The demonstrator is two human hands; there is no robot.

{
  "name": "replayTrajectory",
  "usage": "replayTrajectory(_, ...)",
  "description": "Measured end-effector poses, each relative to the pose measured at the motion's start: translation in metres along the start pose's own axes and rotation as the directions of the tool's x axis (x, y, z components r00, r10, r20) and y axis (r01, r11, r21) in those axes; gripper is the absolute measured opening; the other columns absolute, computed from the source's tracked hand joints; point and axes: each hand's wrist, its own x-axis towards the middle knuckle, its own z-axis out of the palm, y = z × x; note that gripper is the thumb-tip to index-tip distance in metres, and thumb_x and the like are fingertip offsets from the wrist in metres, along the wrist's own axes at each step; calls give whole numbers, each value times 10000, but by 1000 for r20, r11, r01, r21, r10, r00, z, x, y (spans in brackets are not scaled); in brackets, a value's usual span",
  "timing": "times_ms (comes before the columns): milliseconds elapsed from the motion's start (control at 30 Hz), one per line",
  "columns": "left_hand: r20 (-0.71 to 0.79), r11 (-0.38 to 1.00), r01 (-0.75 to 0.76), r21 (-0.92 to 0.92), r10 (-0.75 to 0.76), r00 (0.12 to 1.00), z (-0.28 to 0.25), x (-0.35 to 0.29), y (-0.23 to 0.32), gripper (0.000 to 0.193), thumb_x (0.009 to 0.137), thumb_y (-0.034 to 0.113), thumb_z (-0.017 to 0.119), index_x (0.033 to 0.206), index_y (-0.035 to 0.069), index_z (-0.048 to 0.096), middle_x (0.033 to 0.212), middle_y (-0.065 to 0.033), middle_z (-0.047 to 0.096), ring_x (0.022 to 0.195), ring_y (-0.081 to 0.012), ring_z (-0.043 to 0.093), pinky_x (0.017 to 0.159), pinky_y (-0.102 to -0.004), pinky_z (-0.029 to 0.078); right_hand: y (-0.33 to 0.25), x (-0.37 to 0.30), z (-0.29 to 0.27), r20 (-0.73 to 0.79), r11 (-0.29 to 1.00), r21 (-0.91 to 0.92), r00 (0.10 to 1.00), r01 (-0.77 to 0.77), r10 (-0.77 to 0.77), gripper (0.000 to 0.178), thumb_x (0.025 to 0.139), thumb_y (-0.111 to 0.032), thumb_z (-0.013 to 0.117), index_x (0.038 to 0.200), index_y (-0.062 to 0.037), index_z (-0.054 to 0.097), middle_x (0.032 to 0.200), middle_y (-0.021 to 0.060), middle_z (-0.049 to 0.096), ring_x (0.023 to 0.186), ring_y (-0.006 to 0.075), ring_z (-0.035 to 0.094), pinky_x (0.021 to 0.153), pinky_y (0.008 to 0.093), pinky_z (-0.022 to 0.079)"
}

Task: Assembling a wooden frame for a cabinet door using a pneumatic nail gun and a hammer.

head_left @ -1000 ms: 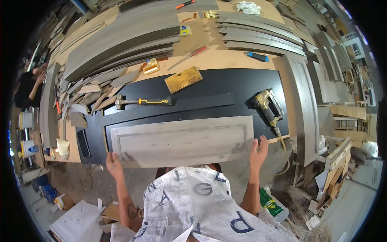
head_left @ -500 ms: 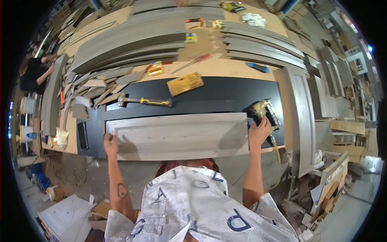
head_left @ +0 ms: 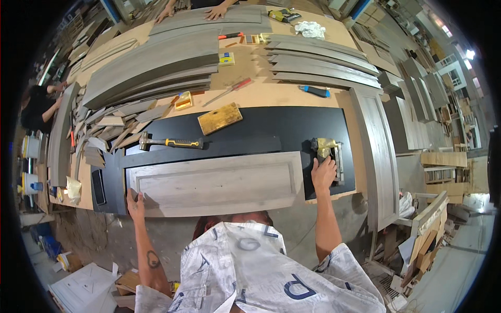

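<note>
A grey wood cabinet door point(head_left: 219, 182) with a recessed centre lies along the near table edge, against a black panel point(head_left: 261, 125). My left hand point(head_left: 135, 204) grips its left end, thumb and fingers at the corner. Off the door's right end, my right hand point(head_left: 324, 176) is closed round the handle of a nail gun point(head_left: 327, 143), which rests on the black panel. Palm and part of the handle are hidden. Behind the door lie a claw hammer point(head_left: 172, 142) with a yellow and black grip and a worn yellow block point(head_left: 219, 119).
Grey boards point(head_left: 323, 68) are stacked at the back right, with more boards point(head_left: 151, 62) at back left beside scrap strips point(head_left: 112, 120). A tall grey door point(head_left: 377, 151) stands right. A blue knife point(head_left: 315, 91) and screwdriver point(head_left: 229, 91) lie behind. Another person's hands point(head_left: 214, 12) rest on a far board.
My right hand has moved from the door's right end onto the nail gun's handle, and the gun has turned slightly. My left hand stays at the door's left end. The view has shifted.
</note>
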Motion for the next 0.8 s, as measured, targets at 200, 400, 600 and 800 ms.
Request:
replayTrajectory(200, 22, 992, -45, -117, 48, 999, -11, 1, -16, 656, 944, 246, 699, 1467, -54, 440, 1507, -239, 462, 1409, -348, 432, 1160, -381, 321, 9, 28, -29, 221, 998, 48, 975, -43, 32, 478, 937, -386, 667, 1177, 9, 547, 1122, 204, 589, 1076, 387, 587, 861, 517, 476)
replayTrajectory(400, 132, 971, 192, -142, -173, 976, -29, -18, 60, 648, 932, 226, 706, 1445, -76, 451, 1449, -264, 507, 1295, -380, 543, 1092, -400, 412, 11, 7, -6, -82, 969, -118, 970, 218, -228, 655, 934, -348, 669, 1424, 18, 435, 1268, 186, 541, 1174, 374, 533, 949, 502, 435)
replayTrajectory(600, -171, 983, -118, 139, 142, 975, -22, -58, -34, 587, 852, 243, 759, 1269, -126, 572, 1165, -274, 632, 1082, -396, 613, 962, -448, 490, 11, -13, -16, -174, 993, 17, 979, 114, -109, 561, 871, -277, 747, 1280, 59, 560, 1304, 306, 558, 1173, 483, 552, 996, 538, 446)
replayTrajectory(800, -107, 942, 283, -183, -305, 946, -29, -111, 3, 571, 922, 297, 720, 1300, -105, 573, 1167, -236, 678, 1050, -286, 673, 941, -357, 502, 46, -58, -5, -212, 976, 115, 955, -186, 207, 561, 823, -294, 825, 1227, 4, 574, 1146, 244, 592, 1065, 453, 587, 879, 526, 500)
